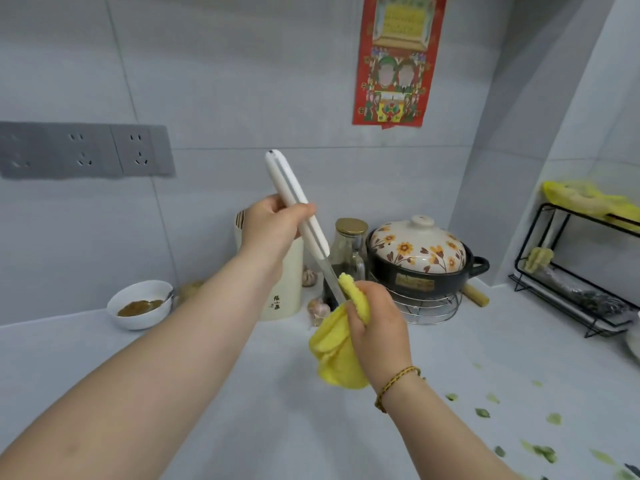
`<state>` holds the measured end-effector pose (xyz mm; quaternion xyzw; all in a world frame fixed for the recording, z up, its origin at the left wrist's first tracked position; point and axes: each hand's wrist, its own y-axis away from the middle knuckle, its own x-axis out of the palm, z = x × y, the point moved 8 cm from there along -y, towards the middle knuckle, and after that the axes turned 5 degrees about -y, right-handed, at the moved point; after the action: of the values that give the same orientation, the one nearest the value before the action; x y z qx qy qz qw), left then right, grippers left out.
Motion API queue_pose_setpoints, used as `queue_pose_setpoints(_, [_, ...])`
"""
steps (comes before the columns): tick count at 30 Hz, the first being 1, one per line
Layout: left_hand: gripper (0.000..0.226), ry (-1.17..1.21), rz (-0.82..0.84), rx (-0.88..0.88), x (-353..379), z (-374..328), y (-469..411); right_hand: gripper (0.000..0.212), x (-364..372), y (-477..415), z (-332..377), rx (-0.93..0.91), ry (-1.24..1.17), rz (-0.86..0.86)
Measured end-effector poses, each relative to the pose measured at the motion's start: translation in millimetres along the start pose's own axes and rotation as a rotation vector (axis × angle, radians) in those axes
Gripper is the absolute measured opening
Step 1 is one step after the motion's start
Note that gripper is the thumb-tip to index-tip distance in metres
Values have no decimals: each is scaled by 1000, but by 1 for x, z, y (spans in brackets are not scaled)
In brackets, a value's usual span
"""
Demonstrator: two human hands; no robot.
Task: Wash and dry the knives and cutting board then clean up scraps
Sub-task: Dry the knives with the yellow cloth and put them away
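Grey counter (pixel 242 393) spanned the frame. Pot (pixel 419 261) stood at 2 o'clock of centre. Right hand (pixel 377 320) gripped the yellow cloth (pixel 336 355), pinching it round the knife (pixel 291 188) blade. Left hand (pixel 273 226), at 11 o'clock of the right, clasped the white handle, which pointed to 11 o'clock. Green scraps (pixel 547 452) lay at 4 o'clock.

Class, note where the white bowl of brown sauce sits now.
Head view: the white bowl of brown sauce sits far left on the grey counter, left of the cream knife holder.
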<state>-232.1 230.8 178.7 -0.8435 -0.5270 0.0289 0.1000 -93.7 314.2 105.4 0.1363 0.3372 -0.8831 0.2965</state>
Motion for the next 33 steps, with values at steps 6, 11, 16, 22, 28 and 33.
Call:
queue_pose_setpoints(6, [13,-45,12,131,-5,-32,-49,20,8,-21,-30,27,-41,-14])
queue_pose_setpoints(11, [19,166,29,149,0,-61,-87,14,19,-32,-58,102,-97,40])
queue_pose_setpoints(16, [23,211,-66,98,-3,-78,-121,26,37,-35,-71,81,-105,95])
queue_pose_setpoints(22, [26,86,-289,132,-11,-71,-148,25,49,-35,-85,86,-166,88])
queue_pose_setpoints(28, [24,54,-347,208,-12,-70,-167,21,53,-38,-107,107,-185,68])
queue_pose_setpoints(33, [25,29,-412,212,-14,-63,-175,44,58,-40,-112,102,-171,109])
